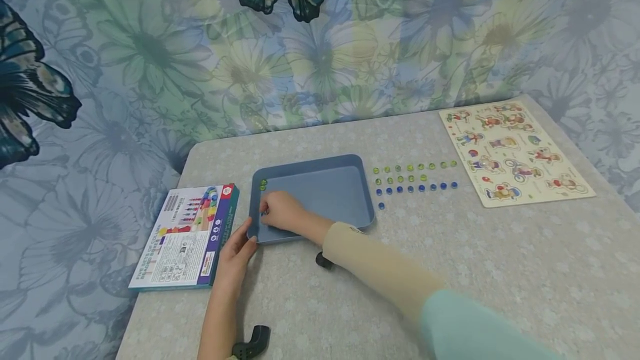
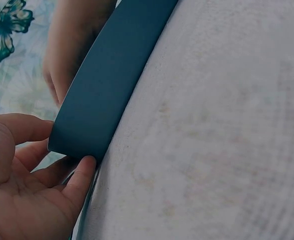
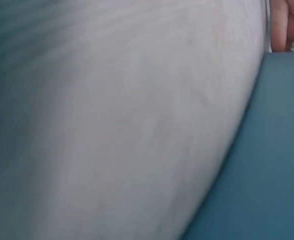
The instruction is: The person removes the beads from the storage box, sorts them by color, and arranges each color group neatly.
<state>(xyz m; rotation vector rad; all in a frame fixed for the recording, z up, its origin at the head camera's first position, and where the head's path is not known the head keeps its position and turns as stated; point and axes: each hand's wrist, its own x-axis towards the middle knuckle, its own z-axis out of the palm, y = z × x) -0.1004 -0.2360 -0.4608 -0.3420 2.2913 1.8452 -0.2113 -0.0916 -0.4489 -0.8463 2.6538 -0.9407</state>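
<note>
A shallow blue-grey tray (image 1: 330, 190) lies on the table. My left hand (image 1: 236, 254) holds its near left corner; in the left wrist view, the thumb and fingers close about the corner of the tray (image 2: 96, 85). Inside the tray, near its left wall, my right hand (image 1: 284, 211) points its curled fingers down and pinches a small blue glass bead (image 1: 263, 214), mostly covered by the fingertips. Behind that hand, a few green glass beads (image 1: 263, 184) lie near the far left corner. The right wrist view shows the tray's side (image 3: 257, 165) and left-hand fingers (image 3: 279, 27).
Right of the tray, green beads (image 1: 410, 168) stand in two rows, with blue beads (image 1: 422, 188) in rows below them. A boxed toy set (image 1: 182, 243) lies left of the tray. Farther right is a picture board (image 1: 515, 154). A floral curtain (image 1: 320, 71) hangs behind the table.
</note>
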